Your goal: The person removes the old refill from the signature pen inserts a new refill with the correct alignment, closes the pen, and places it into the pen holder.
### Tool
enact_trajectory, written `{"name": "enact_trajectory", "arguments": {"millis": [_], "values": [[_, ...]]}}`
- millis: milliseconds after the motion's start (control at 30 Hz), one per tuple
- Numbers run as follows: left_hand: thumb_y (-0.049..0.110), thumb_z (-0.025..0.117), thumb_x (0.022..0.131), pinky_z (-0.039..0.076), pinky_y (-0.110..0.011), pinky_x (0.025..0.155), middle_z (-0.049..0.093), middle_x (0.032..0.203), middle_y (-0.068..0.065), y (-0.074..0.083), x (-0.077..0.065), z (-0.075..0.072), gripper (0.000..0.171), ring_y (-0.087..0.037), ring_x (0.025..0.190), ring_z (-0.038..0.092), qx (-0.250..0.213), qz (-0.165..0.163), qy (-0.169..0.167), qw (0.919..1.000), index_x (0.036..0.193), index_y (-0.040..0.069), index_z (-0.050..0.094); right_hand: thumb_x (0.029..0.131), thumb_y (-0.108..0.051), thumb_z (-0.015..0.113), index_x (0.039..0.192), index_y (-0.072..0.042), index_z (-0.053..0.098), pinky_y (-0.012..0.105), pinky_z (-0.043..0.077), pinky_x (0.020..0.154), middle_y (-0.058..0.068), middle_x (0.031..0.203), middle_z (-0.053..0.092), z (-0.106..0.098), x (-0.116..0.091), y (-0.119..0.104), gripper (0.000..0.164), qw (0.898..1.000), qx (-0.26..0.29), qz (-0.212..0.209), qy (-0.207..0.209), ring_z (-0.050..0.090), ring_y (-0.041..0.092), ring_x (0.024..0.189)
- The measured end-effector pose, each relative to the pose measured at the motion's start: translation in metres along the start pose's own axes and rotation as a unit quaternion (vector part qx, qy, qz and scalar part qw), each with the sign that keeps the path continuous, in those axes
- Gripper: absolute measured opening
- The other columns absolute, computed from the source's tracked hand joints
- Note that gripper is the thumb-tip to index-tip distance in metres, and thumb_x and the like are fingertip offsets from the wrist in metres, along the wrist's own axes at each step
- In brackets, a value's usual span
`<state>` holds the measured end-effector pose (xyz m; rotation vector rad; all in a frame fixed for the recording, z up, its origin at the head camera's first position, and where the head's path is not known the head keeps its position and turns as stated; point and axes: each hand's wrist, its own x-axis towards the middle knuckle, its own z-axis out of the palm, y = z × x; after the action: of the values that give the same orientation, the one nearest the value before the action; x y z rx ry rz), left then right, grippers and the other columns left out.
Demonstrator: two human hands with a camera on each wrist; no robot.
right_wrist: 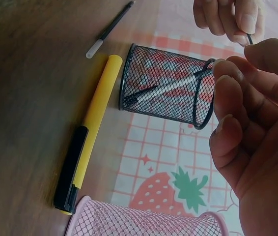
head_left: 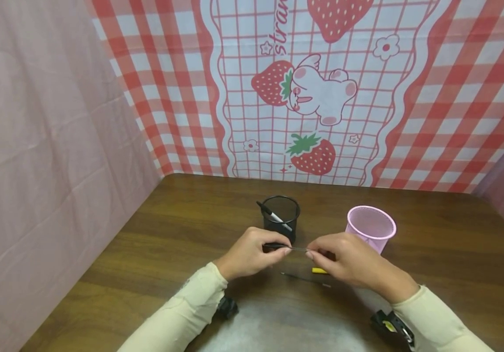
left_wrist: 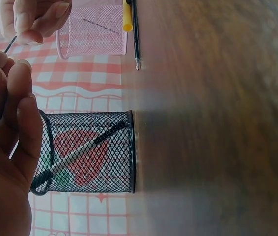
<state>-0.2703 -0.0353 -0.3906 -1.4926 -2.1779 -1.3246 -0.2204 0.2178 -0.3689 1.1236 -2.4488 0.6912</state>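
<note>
Between the fingers of my left hand (head_left: 253, 252) is a slim black pen part (head_left: 273, 246), mostly covered. A thin grey length (head_left: 298, 249) runs from it to my right hand (head_left: 344, 254), whose thumb and fingertips pinch its far end. Both hands are raised over the table, close together. Beneath them on the wood lies a dark pen refill (right_wrist: 114, 25) with a metal tip and a pale end. Near the right hand is a yellow highlighter (right_wrist: 97, 103) with a black clip, partly hidden in the head view. Exactly what the thin length is cannot be made out.
A black mesh pen cup (head_left: 281, 210) stands behind the left hand, with a black and white marker (head_left: 273, 215) leaning inside. Behind the right hand stands a pink mesh cup (head_left: 371, 225). A checkered strawberry cloth (head_left: 181, 98) hangs behind the wooden table (head_left: 155, 234).
</note>
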Motion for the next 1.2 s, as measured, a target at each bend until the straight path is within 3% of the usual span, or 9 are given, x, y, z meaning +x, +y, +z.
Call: {"name": "enact_trajectory", "arguments": {"millis": [233,600,833,1200], "values": [[0.009,0.07,0.093,0.052,-0.017,0.06,0.069,0.081,0.005,-0.001,-0.001,-0.001,0.006,0.004,0.064,0.057,-0.005,-0.015,0.0,0.9999,0.097,0.006,0.075,0.089,-0.01,0.074,0.095,-0.017,0.075,0.015,0.048,0.062,-0.014,0.082,0.069,-0.001,0.0,0.002,0.009,1.0,-0.01,-0.011,0.009,0.057,-0.006,0.07],[0.011,0.07,0.094,0.052,-0.018,0.059,0.069,0.08,0.005,-0.004,-0.002,0.0,0.007,0.004,0.061,0.057,-0.006,-0.025,0.002,0.9997,0.098,0.008,0.075,0.085,-0.009,0.077,0.093,-0.017,0.076,0.02,0.051,0.06,-0.015,0.084,0.069,-0.007,-0.001,0.005,0.011,0.999,-0.041,-0.008,0.025,0.057,-0.007,0.071],[0.011,0.07,0.094,0.051,-0.019,0.053,0.07,0.082,0.003,-0.004,-0.002,0.001,0.008,0.003,0.055,0.057,-0.017,-0.034,0.001,0.9993,0.099,0.007,0.075,0.085,-0.011,0.077,0.091,-0.019,0.075,0.019,0.05,0.061,-0.017,0.082,0.068,-0.009,-0.002,0.007,0.01,0.999,-0.04,0.008,0.006,0.056,-0.007,0.07],[0.011,0.071,0.094,0.052,-0.019,0.055,0.068,0.078,0.005,-0.003,-0.002,0.0,0.006,0.004,0.056,0.057,-0.01,-0.033,0.002,0.9994,0.097,0.009,0.075,0.087,-0.012,0.076,0.093,-0.02,0.075,0.022,0.051,0.061,-0.015,0.082,0.069,-0.011,-0.002,0.008,0.01,0.999,-0.041,0.023,-0.012,0.057,-0.006,0.071]]}}
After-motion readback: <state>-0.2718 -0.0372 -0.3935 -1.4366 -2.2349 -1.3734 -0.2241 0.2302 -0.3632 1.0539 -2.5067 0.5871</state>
